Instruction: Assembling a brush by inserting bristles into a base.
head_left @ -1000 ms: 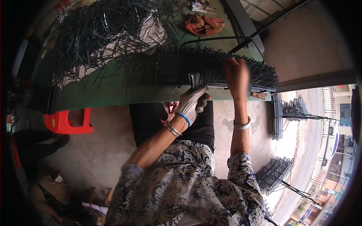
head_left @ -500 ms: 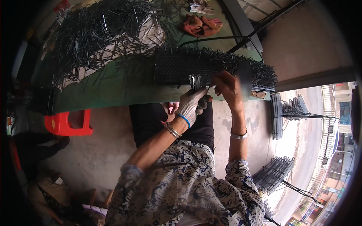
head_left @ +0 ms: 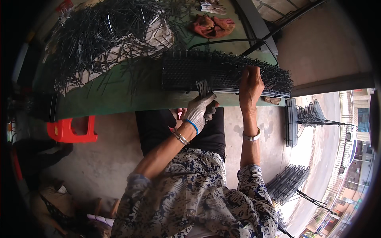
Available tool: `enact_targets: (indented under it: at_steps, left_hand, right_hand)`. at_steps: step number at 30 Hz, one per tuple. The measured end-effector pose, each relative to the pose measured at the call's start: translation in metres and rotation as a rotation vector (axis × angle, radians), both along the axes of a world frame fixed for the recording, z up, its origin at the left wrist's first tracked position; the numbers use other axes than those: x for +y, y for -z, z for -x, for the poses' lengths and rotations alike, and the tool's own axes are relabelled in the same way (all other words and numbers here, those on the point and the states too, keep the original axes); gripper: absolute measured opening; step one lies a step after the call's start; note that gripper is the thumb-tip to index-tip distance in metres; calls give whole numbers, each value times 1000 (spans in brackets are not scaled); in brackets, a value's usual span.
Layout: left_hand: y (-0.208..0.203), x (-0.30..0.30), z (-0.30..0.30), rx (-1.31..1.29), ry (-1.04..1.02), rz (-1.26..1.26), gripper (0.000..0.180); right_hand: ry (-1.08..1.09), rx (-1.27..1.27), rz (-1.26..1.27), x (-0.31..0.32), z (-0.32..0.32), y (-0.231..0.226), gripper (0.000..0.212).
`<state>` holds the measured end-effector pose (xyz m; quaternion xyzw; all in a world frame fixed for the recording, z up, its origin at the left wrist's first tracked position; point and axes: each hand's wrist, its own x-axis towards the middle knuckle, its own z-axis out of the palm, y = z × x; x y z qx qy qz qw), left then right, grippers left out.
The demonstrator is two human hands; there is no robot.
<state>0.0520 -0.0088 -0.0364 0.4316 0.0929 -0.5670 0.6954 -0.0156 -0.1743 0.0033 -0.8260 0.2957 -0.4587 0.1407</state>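
Note:
My left hand [head_left: 197, 112], in a pale work glove with a blue cuff, is closed around a bundle of thin dark strips [head_left: 203, 87] whose ends stick up past the fingers. My bare right hand [head_left: 251, 88] is closed at the front of a long black perforated rack [head_left: 186, 73]. Whatever lies between its fingertips is hidden from sight. Many short dark pieces [head_left: 274, 75] bristle from the rack's top and right part. The rack rests along the near edge of a green table [head_left: 137, 101].
A big heap of thin dark strips [head_left: 87, 43] lies at the table's left, partly on a pale sheet [head_left: 160, 33]. Reddish gloves [head_left: 213, 27] sit behind the rack. A red stool [head_left: 73, 130] stands below left; black wire racks [head_left: 291, 123] are at the right. Another person [head_left: 51, 202] appears lower left.
My right hand has moved away from the left hand's bundle, to the right and up against the rack. My left hand keeps its hold and has barely moved.

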Motion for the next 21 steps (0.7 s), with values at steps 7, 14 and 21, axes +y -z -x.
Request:
enact_targets:
  at_steps: [7, 14, 21]
  left_hand:
    - [-7, 5, 0, 4, 33, 62, 20]
    - [-1, 8, 2, 33, 46, 81, 20]
    - [-2, 13, 0, 27, 69, 91, 23]
  right_hand:
    - [-75, 58, -71, -3, -1, -6, 5]
    - [-44, 39, -98, -12, -3, -5, 7]
    - [-130, 88, -201, -12, -3, -14, 7]
